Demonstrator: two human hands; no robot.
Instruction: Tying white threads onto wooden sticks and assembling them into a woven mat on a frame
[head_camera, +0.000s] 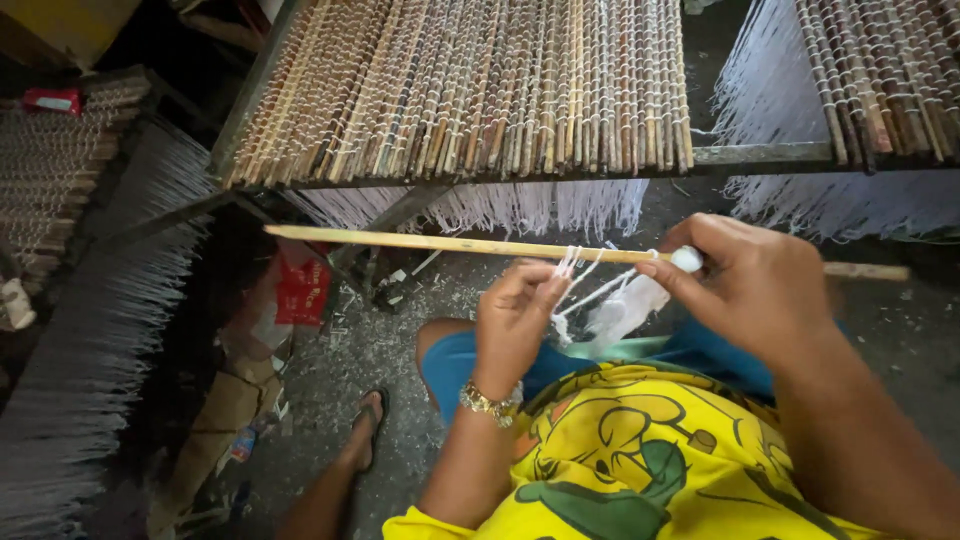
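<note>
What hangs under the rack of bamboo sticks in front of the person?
Under the rack of bamboo sticks, bundles of white strings hang down from the sticks. The sticks cover their upper ends, so how they are tied cannot be seen.

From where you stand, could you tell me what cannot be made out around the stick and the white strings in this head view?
- Head view: the stick passes behind the right hand, so its middle stretch is hidden.
- How the white strings are knotted is too small to tell.
- The left hand shows its back; its fingertips hide what they pinch.
- The rack of sticks is cut off by the top edge.
- The dark left side is too dim to read.
</note>
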